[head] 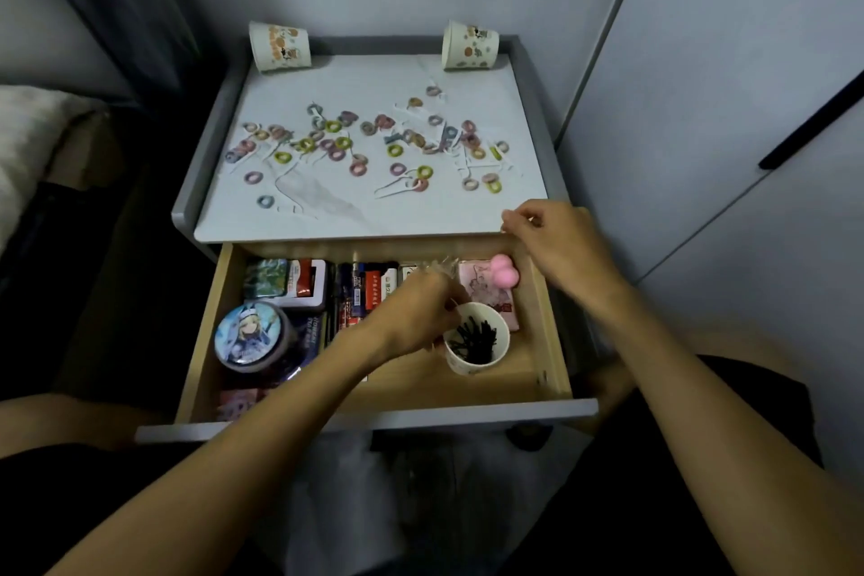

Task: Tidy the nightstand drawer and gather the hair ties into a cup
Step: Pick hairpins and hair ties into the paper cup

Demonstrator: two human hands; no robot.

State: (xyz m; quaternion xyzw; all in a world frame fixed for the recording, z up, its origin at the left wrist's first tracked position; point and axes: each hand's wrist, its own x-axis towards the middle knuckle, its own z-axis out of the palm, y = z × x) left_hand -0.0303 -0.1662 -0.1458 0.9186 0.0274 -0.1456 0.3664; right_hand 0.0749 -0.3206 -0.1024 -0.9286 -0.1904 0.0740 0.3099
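The drawer (542, 332) stands pulled out, its long axis running left to right. Inside, toward the right, a white cup (476, 341) stands upright, mouth up, holding black hair ties (477, 337). The left hand (416, 318) curls at the cup's rim, fingers bunched together. The right hand (556, 243) hovers over the drawer's back right corner, fingertips pinched. Coloured hair ties (369, 145) lie scattered across the nightstand top (364, 215).

Drawer (537, 332) open. Left hand (416, 313) at the rim of a cup (477, 341) holding black ties. Right hand (556, 243) pinched above the drawer's back corner.
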